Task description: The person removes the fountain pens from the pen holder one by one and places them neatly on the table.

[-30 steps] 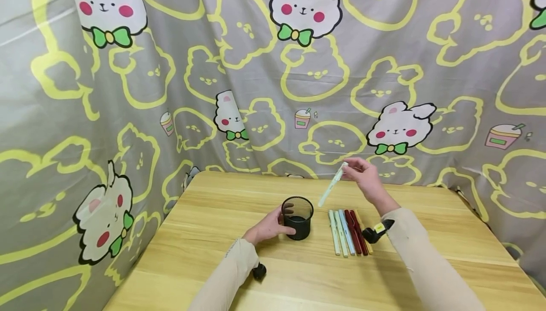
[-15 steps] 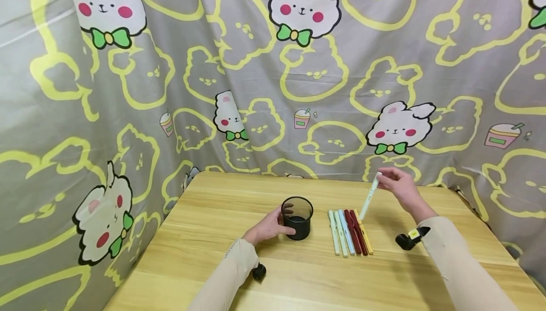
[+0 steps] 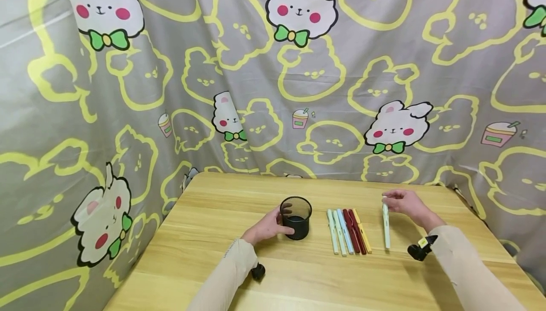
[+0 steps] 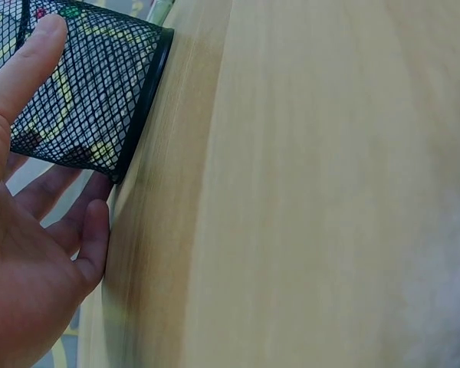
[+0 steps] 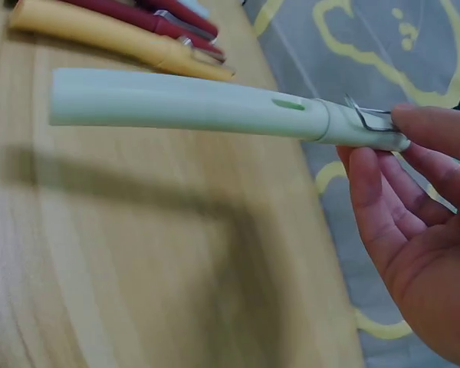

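My right hand (image 3: 407, 206) pinches the clip end of a pale green pen (image 3: 386, 225) between thumb and fingers. The right wrist view shows this pen with a metal clip, a slot in its barrel, and its shadow lying apart from it on the wood. With curved fingers and thumb, my left hand (image 3: 265, 228) holds the side of a black mesh pen holder (image 3: 297, 228), which stands upright on the table. Between the hands lies a row of several pens: pale green pens (image 3: 332, 235), a light blue pen (image 3: 346, 235), dark red pens (image 3: 353, 230) and a yellow pen (image 3: 363, 235).
The wooden table (image 3: 204, 206) carries all these things. A grey curtain (image 3: 256, 64) with cartoon rabbits hangs behind it and on the left side. Small black cameras (image 3: 420, 250) are strapped at both wrists.
My right hand has carried the pale green pen rightward past the row, then lowered it toward the table to the right of the yellow pen. The left hand and pen holder stay put.
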